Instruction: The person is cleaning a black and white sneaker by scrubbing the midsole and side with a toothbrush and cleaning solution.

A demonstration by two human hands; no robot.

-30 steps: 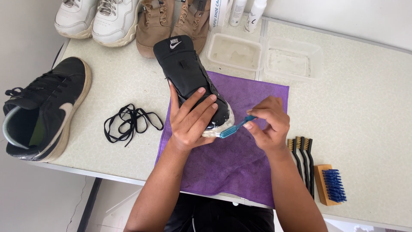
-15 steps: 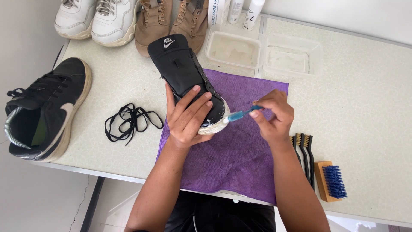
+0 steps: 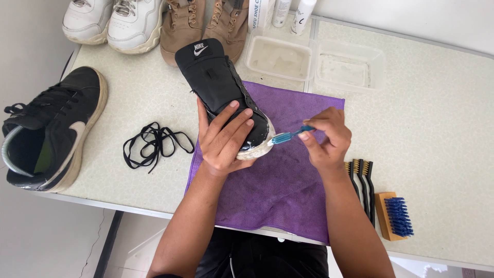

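The blue toothbrush (image 3: 290, 135) has shifted from a downward tilt to nearly level, its bristles now against the black sneaker's (image 3: 222, 92) toe edge (right side). The right hand (image 3: 325, 141) sits slightly higher.

Open table (image 3: 437, 128) right of purple cloth (image 3: 288, 195); loose laces (image 3: 154, 146) left, wire brushes (image 3: 360, 180) lower right, trays (image 3: 314, 64) behind.
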